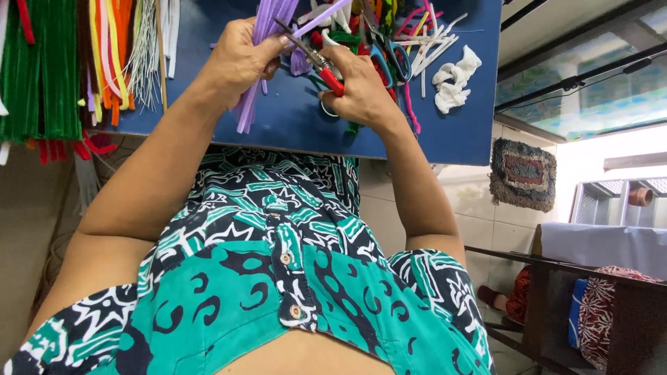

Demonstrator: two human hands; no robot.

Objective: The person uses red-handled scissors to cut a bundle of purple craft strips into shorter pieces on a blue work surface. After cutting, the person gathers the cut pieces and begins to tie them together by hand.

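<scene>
My left hand [240, 61] grips a bundle of purple pipe cleaners [258, 55] that hangs down over the blue table [458, 132]. My right hand [361, 87] holds red-handled pliers [318, 61], whose jaws are closed on one purple pipe cleaner just right of the bundle. Both hands hover above the table's near edge, in front of my patterned green shirt [264, 278].
Green, red, orange and yellow pipe cleaners [55, 69] lie at the table's left. Blue-handled scissors [389, 52], mixed coloured pieces and white twisted pieces [451, 80] lie to the right. A rug [522, 173], tiled floor and dark wooden furniture [577, 305] are at the right.
</scene>
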